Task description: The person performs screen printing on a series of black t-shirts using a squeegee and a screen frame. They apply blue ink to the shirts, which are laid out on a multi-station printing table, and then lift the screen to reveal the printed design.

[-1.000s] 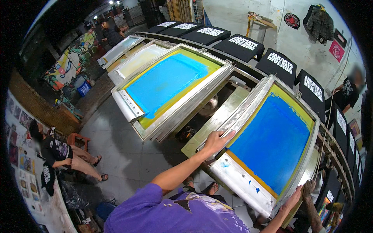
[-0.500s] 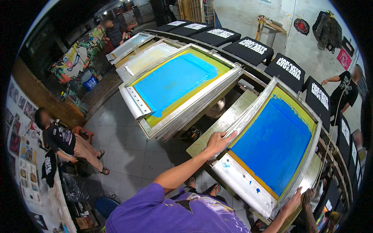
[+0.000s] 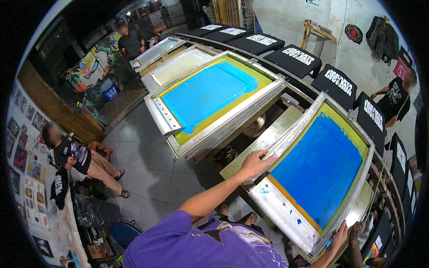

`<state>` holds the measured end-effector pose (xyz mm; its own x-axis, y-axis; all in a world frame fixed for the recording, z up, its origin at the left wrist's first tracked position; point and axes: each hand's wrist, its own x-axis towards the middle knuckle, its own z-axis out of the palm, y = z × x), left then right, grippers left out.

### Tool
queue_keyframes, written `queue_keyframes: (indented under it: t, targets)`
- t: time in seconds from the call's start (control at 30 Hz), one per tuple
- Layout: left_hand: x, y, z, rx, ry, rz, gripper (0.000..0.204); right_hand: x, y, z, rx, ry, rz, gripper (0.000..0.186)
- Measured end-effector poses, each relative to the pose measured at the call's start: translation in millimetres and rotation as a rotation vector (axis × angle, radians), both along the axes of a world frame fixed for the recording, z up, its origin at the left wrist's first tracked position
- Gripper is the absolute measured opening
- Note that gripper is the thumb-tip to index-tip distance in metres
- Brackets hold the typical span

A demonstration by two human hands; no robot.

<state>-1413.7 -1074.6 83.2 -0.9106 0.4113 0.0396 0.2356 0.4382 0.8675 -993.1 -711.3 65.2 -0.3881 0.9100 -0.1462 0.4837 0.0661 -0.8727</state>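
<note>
A silk-screen frame [image 3: 367, 168] with a yellow-green border and a sheet of dark blue ink [image 3: 318, 167] is tilted in front of me. My left hand [image 3: 257, 165] is closed around its left edge. My right hand [image 3: 338, 237] grips the frame's right edge near the near corner; its thumb is partly hidden. Across the near end of the frame lies a squeegee [image 3: 281, 214] with a pale, ink-spotted holder and an orange-brown blade. A greenish flat board [image 3: 272, 137] shows beneath the frame on the left.
Left of my frame stands another screen [image 3: 210, 96] with light blue ink. Further off are more screens [image 3: 178, 67]. Black printed shirts [image 3: 292, 61] lie on boards along a curved rail. Beside my right hand is another person's hand [image 3: 356, 230]. People stand at left [image 3: 80, 154] and right [image 3: 395, 96].
The view has shifted slightly, moving the scene a little right and down. Both my hands keep their hold on the frame. The person at left has raised a hand.
</note>
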Motion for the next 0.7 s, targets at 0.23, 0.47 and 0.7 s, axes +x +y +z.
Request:
queue_keyframes:
  t: [0.23, 0.47, 0.7]
  targets:
    - [-1.9, -30.0, 92.9, 0.323, 0.143, 0.044, 0.03, -13.3, -33.9, 45.5, 0.011, 0.02, -0.075, 0.06]
    - [8.1, -65.3, 174.8, 0.672, 0.117, -0.076, 0.021, 0.9, -25.0, 46.8, 0.075, -0.031, -0.113, 0.062]
    - [52.0, -112.2, 274.2, 0.983, 0.418, -0.77, 0.056, 16.1, 5.1, 34.5, 0.336, 0.073, -0.114, 0.063]
